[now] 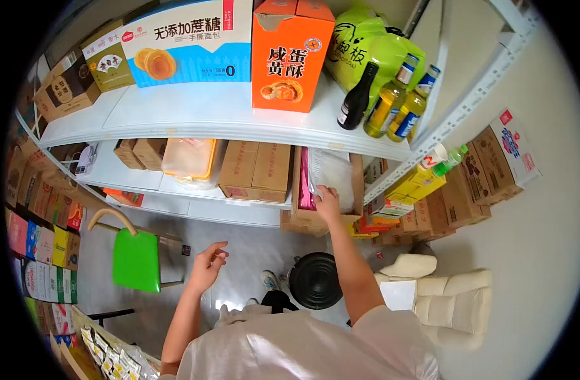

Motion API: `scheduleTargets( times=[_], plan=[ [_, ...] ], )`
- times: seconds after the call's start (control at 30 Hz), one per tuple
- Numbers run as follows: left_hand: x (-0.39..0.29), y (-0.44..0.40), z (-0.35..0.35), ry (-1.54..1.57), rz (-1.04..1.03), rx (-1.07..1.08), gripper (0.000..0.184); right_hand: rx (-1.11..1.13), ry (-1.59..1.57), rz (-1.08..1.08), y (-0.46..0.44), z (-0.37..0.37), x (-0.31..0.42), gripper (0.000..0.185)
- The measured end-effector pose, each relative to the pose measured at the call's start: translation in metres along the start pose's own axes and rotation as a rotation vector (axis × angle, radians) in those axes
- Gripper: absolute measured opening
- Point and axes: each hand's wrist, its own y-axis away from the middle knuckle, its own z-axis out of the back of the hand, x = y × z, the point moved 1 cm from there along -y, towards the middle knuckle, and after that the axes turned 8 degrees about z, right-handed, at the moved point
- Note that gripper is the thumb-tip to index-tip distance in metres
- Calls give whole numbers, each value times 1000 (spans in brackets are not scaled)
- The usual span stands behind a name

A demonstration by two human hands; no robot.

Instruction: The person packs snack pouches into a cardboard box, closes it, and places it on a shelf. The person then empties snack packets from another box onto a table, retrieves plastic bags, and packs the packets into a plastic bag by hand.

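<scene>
My right hand (328,204) reaches into an open cardboard box (357,183) on the middle shelf. Its fingers are curled on the near edge of a clear plastic bag (331,171) with whitish contents, and seem to pinch it. Beside that bag, on the left inside the box, is a pink packet (304,180). My left hand (208,266) hangs over the floor, holding nothing, with its fingers loosely apart.
The upper shelf (195,117) carries an orange carton (290,57), a blue and white carton (189,44) and several bottles (391,95). Below stand a black round stool (315,280), a green chair (136,259) and a cream padded seat (454,297). Stacked boxes (454,190) line the right wall.
</scene>
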Motion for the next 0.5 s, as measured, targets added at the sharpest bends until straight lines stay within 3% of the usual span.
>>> scheduleTargets(
  times=[0.03, 0.07, 0.2, 0.5],
  plan=[
    [-5, -6, 1, -4, 16, -11, 29, 59, 137, 29, -13, -5, -2, 37],
    [-12, -12, 4, -75, 31, -39, 29, 269, 190, -24, -27, -8, -9, 39],
    [-2, -33, 15, -137, 63, -135, 29, 478, 314, -131, -62, -27, -23, 35],
    [42, -32, 24, -8, 149, -195, 29, 567, 419, -296, -89, -36, -50, 50]
  ],
)
